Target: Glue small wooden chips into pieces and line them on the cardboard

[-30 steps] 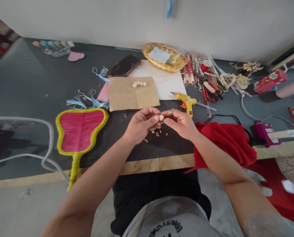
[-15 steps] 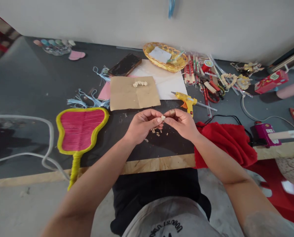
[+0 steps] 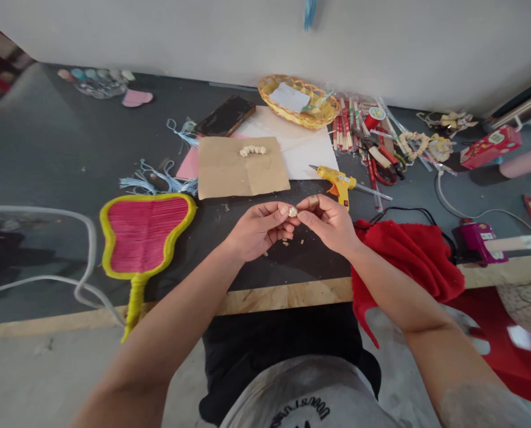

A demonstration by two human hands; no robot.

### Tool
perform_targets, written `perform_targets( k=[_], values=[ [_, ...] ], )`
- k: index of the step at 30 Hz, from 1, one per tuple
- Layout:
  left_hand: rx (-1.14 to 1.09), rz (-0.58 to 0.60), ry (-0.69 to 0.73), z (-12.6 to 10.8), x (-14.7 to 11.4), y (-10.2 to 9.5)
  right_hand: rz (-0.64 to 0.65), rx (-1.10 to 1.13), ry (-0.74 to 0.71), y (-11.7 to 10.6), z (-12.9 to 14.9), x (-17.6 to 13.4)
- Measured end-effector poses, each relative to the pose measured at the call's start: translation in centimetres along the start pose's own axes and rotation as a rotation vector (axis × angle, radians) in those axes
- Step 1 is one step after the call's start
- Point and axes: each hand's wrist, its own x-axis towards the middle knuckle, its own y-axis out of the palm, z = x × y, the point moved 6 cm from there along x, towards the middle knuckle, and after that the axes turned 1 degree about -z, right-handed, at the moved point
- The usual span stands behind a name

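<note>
Over the front of the table, my left hand [image 3: 262, 229] pinches a small cream-coloured cluster [image 3: 293, 211] between thumb and fingertips. My right hand [image 3: 330, 221] meets it from the other side, its thumb and fingertip closed at the cluster's edge. Something tan [image 3: 313, 201], perhaps a bandage, shows at a finger of the right hand. Beneath the hands lie several tiny pale bits [image 3: 285, 242], partly hidden by the fingers. Beyond them, a curved row of similar cream pieces [image 3: 252, 151] rests on a sheet of brown paper [image 3: 230, 175].
A yellow glue gun [image 3: 341, 183] lies just behind my right hand. Red cloth [image 3: 399, 255] hangs over the table edge under my right forearm. A pink and yellow fan-shaped piece [image 3: 147, 235] lies at left. A wicker basket [image 3: 312, 122], pliers [image 3: 372, 145] and wrapped chopsticks [image 3: 344, 128] are at the back.
The cluster has turned between my fingertips and shows a rounder side. My left fingers have shifted, covering more of the bits below. A corner of the red cloth now hangs lower.
</note>
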Motion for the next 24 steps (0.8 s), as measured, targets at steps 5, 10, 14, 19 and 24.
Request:
perform_targets(
  k=[5, 10, 14, 19, 24],
  values=[
    [0.014, 0.002, -0.003, 0.1, 0.1, 0.2, 0.005, 0.007, 0.009, 0.1, -0.1, 0.0],
    [0.024, -0.004, 0.053, -0.4, 0.0, 0.1, -0.019, -0.057, -0.004, -0.4, 0.0, 0.1],
    [0.020, -0.007, 0.122, -1.0, -0.1, 0.0, -0.032, -0.074, 0.018, -0.7, -0.3, 0.2],
    [0.003, -0.016, 0.179, -1.4, -0.1, -0.1, -0.070, -0.149, -0.072, -0.9, 0.1, 0.0],
    [0.009, -0.037, 0.205, -1.4, -0.2, 0.2, -0.097, -0.363, -0.374, -0.8, 2.1, -0.6]
  ],
)
